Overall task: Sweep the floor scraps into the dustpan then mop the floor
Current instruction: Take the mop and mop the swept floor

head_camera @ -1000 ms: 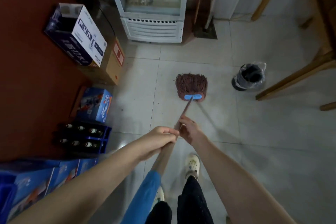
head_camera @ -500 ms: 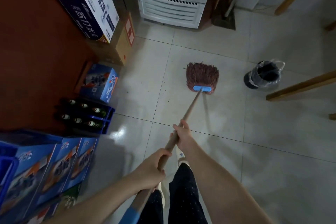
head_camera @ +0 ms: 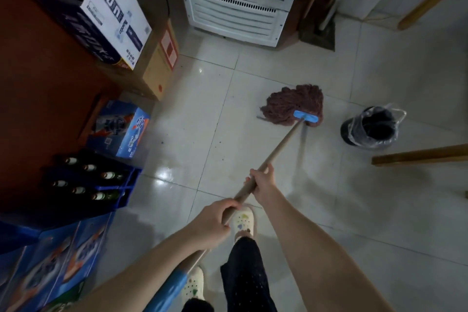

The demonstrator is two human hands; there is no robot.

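A mop with a reddish-brown string head (head_camera: 291, 105) and a blue clamp lies flat on the pale tiled floor (head_camera: 379, 210), ahead and to the right of me. Its wooden handle (head_camera: 278, 145) slants back toward my body. My right hand (head_camera: 262, 181) grips the handle partway down. My left hand (head_camera: 211, 223) holds it lower, near the blue end grip. Small dark specks dot the tiles left of the mop head. No dustpan shows in this view.
A black bin with a clear liner (head_camera: 371, 125) stands right of the mop head. Stacked cartons (head_camera: 114, 15), a blue box (head_camera: 121, 129), a bottle crate (head_camera: 91, 182) line the left. A white fridge (head_camera: 235, 5) is at the back; wooden legs (head_camera: 420, 154) sit right.
The mop head has swung to the right and turned at an angle. My hands have slid apart along the handle, and the view has dipped closer to the floor.
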